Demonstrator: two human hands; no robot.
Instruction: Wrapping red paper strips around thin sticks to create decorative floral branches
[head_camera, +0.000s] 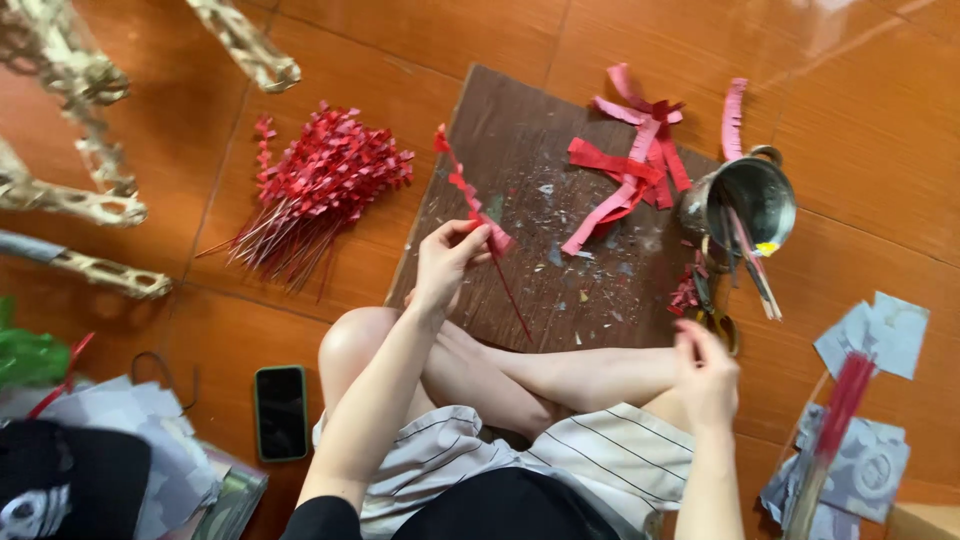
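I sit cross-legged on an orange tiled floor. My left hand (447, 262) pinches a thin stick wrapped with red paper frills (468, 190), held above a dark wooden board (540, 150). My right hand (706, 372) hovers low at the right, just below a pair of scissors (712, 305), fingers loosely curled with nothing visibly in them. Loose red and pink paper strips (630, 165) lie on the far side of the board. A metal pot (745, 200) with sticks in it stands at the board's right edge.
A pile of finished red paper-wrapped sticks (320, 185) lies left of the board. A black phone (281, 411) lies by my left knee. Grey paper pieces and red sticks (850, 400) sit at the right. Ornate pale furniture legs (80, 120) stand at upper left.
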